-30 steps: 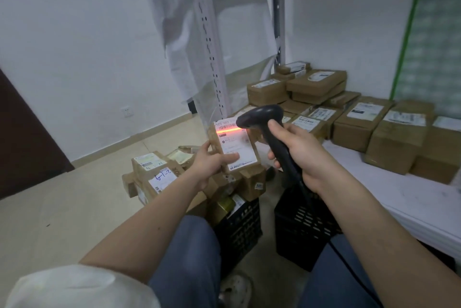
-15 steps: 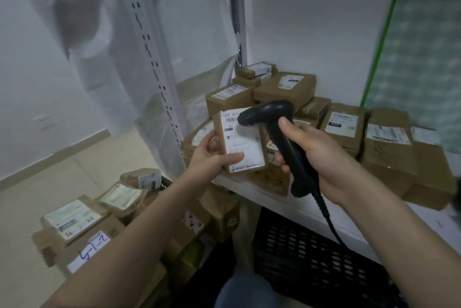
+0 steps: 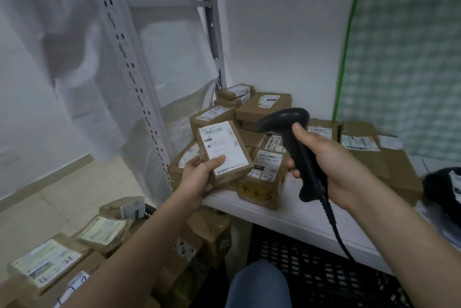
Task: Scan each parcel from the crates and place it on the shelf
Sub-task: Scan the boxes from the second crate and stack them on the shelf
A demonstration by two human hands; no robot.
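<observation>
My left hand (image 3: 199, 178) grips a small brown parcel (image 3: 225, 150) with a white label, holding it tilted over the left end of the white shelf (image 3: 282, 213), against the parcels lying there. My right hand (image 3: 334, 165) holds a black barcode scanner (image 3: 296, 143) by its handle, its head pointing left, to the right of and slightly above the parcel. No red scan light shows on the label. A black crate (image 3: 311, 272) sits under the shelf.
Several labelled cardboard parcels (image 3: 264, 105) are stacked at the back and middle of the shelf. More parcels (image 3: 104, 230) are piled on the floor at lower left. A perforated shelf upright (image 3: 129, 68) draped in plastic sheeting stands left. A dark bag (image 3: 444, 188) lies at the shelf's right.
The red scan line on the label has gone out. My left hand has carried the parcel up from over the crates to the shelf's left end. The scanner has drawn away to the right.
</observation>
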